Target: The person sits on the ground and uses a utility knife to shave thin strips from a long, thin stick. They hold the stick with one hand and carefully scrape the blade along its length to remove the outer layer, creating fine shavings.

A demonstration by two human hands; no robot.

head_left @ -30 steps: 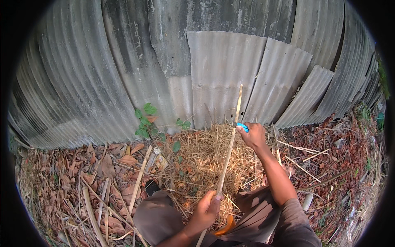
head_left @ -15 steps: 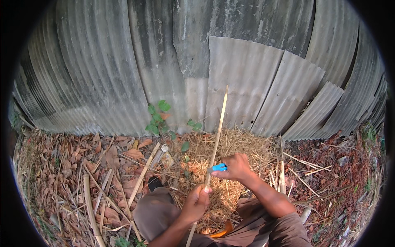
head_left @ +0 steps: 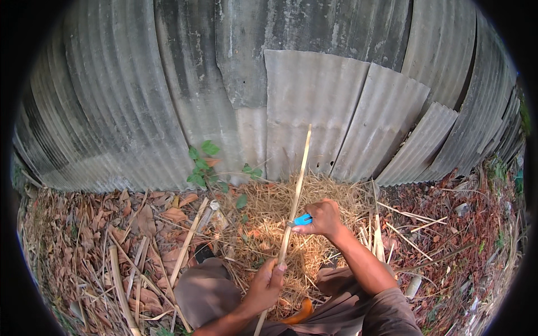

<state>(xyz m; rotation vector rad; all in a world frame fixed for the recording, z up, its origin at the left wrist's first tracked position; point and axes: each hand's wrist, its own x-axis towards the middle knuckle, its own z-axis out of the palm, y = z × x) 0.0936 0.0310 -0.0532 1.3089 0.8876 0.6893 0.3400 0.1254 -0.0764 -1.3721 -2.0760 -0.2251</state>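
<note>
A long, thin bamboo strip (head_left: 299,185) slants upward in front of me, its far end standing out against the metal wall. My left hand (head_left: 264,288) is closed round its lower part, thumb along the top, and the tail of the strip runs down past my wrist. Farther up, my right hand (head_left: 324,218) grips a blue-handled cutter knife (head_left: 303,219). Its short blade touches the strip, though the exact edge contact is too small to make out. Pale shavings (head_left: 300,263) lie beneath both hands, between my legs.
Corrugated sheets (head_left: 316,101) form a wall just ahead. Bamboo pieces (head_left: 120,288) lie on dry leaves (head_left: 147,221) at the left. Split sticks (head_left: 379,235) stand at the right, near a pale cylinder (head_left: 413,286). An orange curved object (head_left: 300,313) rests by my lap.
My right hand with the cutter knife has moved up the strip, widening the gap from my left hand. The left hand keeps its grip. The whole view has shifted slightly.
</note>
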